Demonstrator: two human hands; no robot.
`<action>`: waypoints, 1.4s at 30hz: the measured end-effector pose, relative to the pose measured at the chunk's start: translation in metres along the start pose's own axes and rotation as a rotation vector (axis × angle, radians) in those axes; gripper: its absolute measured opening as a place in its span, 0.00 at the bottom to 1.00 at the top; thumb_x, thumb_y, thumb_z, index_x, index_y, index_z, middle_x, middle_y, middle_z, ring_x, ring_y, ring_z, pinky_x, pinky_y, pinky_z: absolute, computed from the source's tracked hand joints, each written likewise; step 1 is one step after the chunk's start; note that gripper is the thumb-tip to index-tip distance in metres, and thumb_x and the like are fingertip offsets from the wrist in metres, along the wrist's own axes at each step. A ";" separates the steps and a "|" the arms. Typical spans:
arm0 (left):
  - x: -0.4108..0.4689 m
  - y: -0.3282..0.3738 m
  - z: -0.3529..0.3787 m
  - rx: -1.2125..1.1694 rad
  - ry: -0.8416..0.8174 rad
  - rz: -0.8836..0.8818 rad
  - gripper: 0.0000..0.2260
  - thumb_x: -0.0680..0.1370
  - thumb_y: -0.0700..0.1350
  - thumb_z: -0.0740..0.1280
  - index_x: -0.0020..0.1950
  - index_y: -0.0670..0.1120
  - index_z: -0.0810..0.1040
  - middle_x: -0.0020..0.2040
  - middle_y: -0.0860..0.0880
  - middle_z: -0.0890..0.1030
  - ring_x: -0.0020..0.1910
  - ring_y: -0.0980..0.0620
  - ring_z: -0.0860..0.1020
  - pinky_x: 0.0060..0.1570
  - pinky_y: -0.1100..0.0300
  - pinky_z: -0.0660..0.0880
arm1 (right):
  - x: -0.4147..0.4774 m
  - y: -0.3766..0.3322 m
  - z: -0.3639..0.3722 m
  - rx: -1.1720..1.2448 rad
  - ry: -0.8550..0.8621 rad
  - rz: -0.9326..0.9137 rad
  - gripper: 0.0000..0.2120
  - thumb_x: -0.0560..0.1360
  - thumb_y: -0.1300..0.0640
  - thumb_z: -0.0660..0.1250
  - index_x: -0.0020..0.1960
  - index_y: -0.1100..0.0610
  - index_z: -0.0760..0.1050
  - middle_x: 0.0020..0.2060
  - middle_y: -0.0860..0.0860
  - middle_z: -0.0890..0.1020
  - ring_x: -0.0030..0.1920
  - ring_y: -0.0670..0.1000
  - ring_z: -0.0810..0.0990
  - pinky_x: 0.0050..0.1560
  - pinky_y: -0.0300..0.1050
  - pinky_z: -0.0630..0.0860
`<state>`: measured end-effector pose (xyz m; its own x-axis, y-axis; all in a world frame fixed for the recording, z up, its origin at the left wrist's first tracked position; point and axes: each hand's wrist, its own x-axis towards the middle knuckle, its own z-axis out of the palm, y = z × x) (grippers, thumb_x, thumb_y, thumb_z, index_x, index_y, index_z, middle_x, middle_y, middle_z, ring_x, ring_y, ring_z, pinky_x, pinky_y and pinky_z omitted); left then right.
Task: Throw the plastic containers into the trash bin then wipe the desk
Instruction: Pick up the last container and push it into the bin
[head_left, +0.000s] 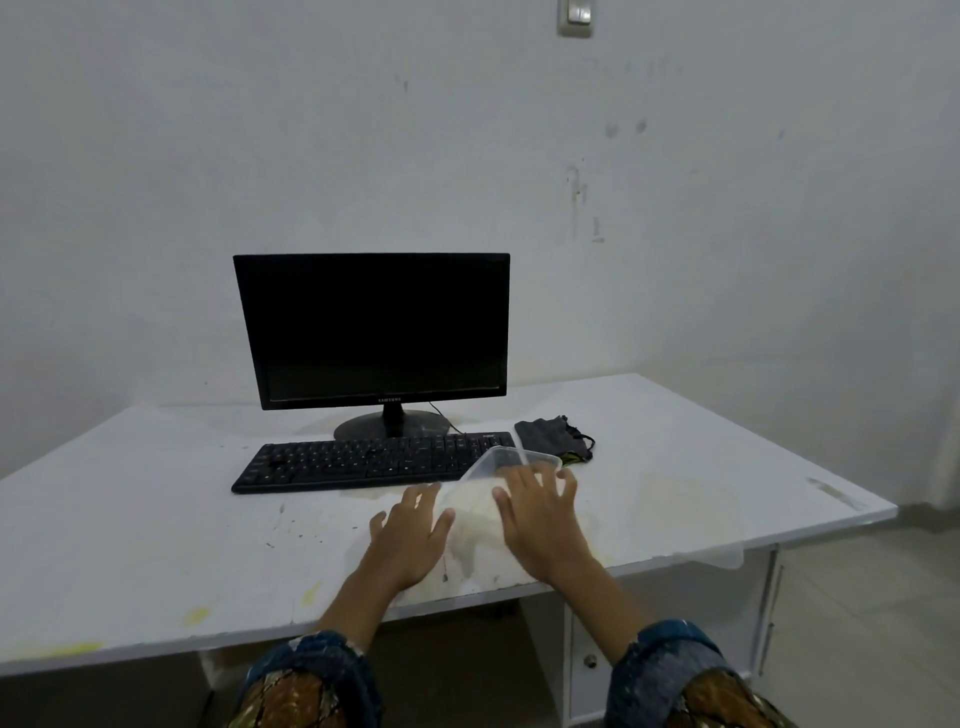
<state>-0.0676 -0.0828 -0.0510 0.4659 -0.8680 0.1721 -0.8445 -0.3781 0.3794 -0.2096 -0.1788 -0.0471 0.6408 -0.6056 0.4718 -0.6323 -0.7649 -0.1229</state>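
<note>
A clear plastic container (501, 460) sits tilted on the white desk (156, 519), just in front of the keyboard's right end, its open rim facing up and away. My right hand (540, 514) lies over its near right side with fingers spread. My left hand (410, 535) presses against its left side, thumb touching the wall. More translucent plastic (478, 556) lies beneath and in front of it, between my wrists. A dark grey cloth (553, 436) lies crumpled behind the container. No trash bin is in view.
A black keyboard (363, 462) and a dark monitor (371, 330) stand at the desk's middle against the wall. A clear plastic piece (724, 558) overhangs the right front edge. Yellowish stains mark the desk's front. A drawer unit (587, 660) sits under the desk on the right.
</note>
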 end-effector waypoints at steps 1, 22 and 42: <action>0.000 0.005 0.000 0.017 0.026 0.028 0.22 0.82 0.54 0.49 0.76 0.51 0.55 0.77 0.50 0.55 0.75 0.49 0.57 0.73 0.48 0.50 | -0.001 0.010 -0.002 -0.001 0.008 0.028 0.35 0.75 0.43 0.31 0.65 0.53 0.69 0.63 0.51 0.74 0.68 0.54 0.68 0.68 0.58 0.58; -0.007 0.074 0.034 0.095 0.300 0.318 0.15 0.79 0.57 0.60 0.62 0.54 0.77 0.54 0.56 0.82 0.63 0.57 0.72 0.66 0.51 0.48 | -0.071 0.133 -0.037 -0.481 -0.356 0.135 0.29 0.75 0.65 0.57 0.75 0.59 0.54 0.73 0.54 0.62 0.75 0.51 0.57 0.74 0.58 0.36; -0.016 -0.036 -0.014 0.256 0.445 0.227 0.10 0.59 0.43 0.80 0.35 0.51 0.83 0.36 0.53 0.84 0.41 0.51 0.83 0.48 0.41 0.72 | 0.017 0.042 -0.061 0.644 0.429 0.247 0.14 0.81 0.63 0.54 0.64 0.63 0.72 0.50 0.58 0.82 0.46 0.55 0.81 0.44 0.40 0.75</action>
<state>-0.0409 -0.0512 -0.0541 0.2845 -0.7379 0.6121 -0.9480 -0.3118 0.0647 -0.2521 -0.2079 0.0092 0.2106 -0.7364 0.6430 -0.2754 -0.6758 -0.6837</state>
